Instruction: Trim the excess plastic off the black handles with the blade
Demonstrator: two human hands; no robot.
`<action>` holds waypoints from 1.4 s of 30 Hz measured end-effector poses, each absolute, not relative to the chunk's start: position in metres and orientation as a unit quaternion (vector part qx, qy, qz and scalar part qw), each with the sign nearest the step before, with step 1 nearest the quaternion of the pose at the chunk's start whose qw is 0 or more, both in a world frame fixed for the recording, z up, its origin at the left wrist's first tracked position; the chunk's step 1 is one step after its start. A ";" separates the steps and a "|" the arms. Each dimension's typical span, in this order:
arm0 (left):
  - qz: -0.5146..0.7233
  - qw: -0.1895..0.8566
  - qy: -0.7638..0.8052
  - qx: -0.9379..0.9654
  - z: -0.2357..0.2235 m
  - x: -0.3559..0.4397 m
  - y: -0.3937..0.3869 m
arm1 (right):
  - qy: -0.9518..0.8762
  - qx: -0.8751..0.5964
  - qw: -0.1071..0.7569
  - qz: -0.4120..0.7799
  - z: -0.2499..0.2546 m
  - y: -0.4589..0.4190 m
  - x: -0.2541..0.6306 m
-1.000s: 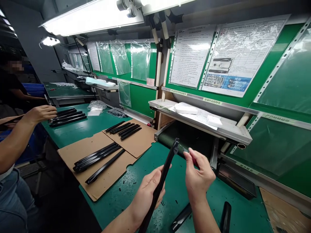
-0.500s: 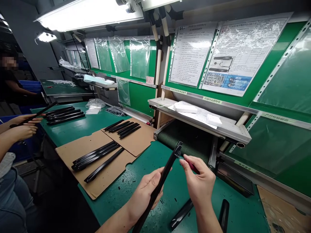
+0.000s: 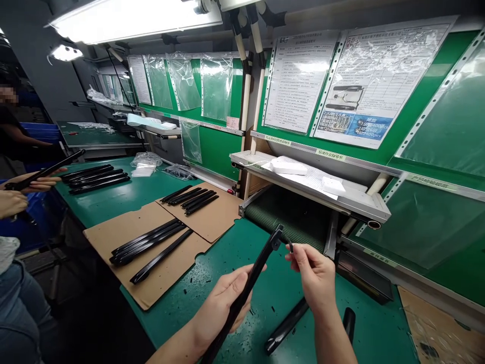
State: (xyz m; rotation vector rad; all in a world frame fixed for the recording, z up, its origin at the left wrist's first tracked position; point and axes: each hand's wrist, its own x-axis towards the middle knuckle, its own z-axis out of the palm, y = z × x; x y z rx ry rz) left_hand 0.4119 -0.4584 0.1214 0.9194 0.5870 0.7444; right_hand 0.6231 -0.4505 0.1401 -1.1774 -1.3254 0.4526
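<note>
At the far left of my view, a co-worker's hand [image 3: 32, 182] holds a black strip [image 3: 45, 169] at the edge of the green surface [image 3: 170, 323]. Nearer me, glossy black strips [image 3: 147, 243] lie on a cardboard sheet [image 3: 102, 237], with more strips [image 3: 199, 202] on a second cardboard sheet [image 3: 223, 212]. My left grip [image 3: 223, 308] is closed around a long glossy black strip [image 3: 242, 296], which slants up and away. My right grip [image 3: 314, 278] pinches a thin dark piece [image 3: 290, 246], too small to identify, just beside the strip's top end. Below it, two loose black pieces [image 3: 286, 326] [image 3: 348, 323] lie on the surface
</note>
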 end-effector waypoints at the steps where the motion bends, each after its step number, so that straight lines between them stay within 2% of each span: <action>1: 0.338 0.790 0.272 0.434 0.122 0.412 -0.458 | -0.607 -0.513 0.578 0.184 0.143 -0.454 0.627; 6: 0.322 0.784 0.265 0.460 0.127 0.413 -0.457 | -0.704 -0.506 0.482 0.129 0.159 -0.456 0.640; 12: 0.312 0.780 0.267 0.473 0.127 0.410 -0.456 | -0.744 -0.495 0.412 0.175 0.178 -0.450 0.650; 14: 0.314 0.780 0.265 0.471 0.126 0.410 -0.457 | -0.753 -0.489 0.373 0.236 0.183 -0.448 0.655; 17: 0.323 0.784 0.258 0.464 0.125 0.410 -0.458 | -0.754 -0.408 0.289 0.427 0.183 -0.446 0.667; 18: 0.326 0.784 0.257 0.461 0.125 0.410 -0.458 | -0.736 -0.375 0.294 0.481 0.179 -0.445 0.669; 20: 0.330 0.783 0.258 0.460 0.125 0.411 -0.457 | -0.665 -0.348 0.395 0.530 0.167 -0.444 0.669; 23: 0.327 0.777 0.263 0.469 0.125 0.414 -0.458 | -0.539 -0.373 0.568 0.497 0.144 -0.444 0.653; 25: 0.329 0.770 0.265 0.479 0.123 0.415 -0.459 | -0.506 -0.402 0.598 0.474 0.135 -0.446 0.635; 28: 0.316 0.755 0.249 0.518 0.123 0.417 -0.459 | -0.495 -0.443 0.599 0.448 0.132 -0.450 0.613; 31: 0.335 0.717 0.247 0.559 0.129 0.416 -0.457 | -0.505 -0.501 0.585 0.390 0.132 -0.453 0.603; 34: 0.511 0.634 0.244 0.527 0.144 0.415 -0.449 | -0.560 -0.550 0.514 0.346 0.124 -0.465 0.598; 37: 0.688 0.515 0.176 0.480 0.155 0.412 -0.439 | -0.658 -0.536 0.409 0.334 0.117 -0.483 0.586; 39: 0.728 0.460 0.152 0.486 0.158 0.409 -0.435 | -0.701 -0.522 0.376 0.308 0.118 -0.493 0.578; 42: 0.733 0.423 0.151 0.510 0.154 0.406 -0.436 | -0.730 -0.512 0.370 0.262 0.124 -0.501 0.569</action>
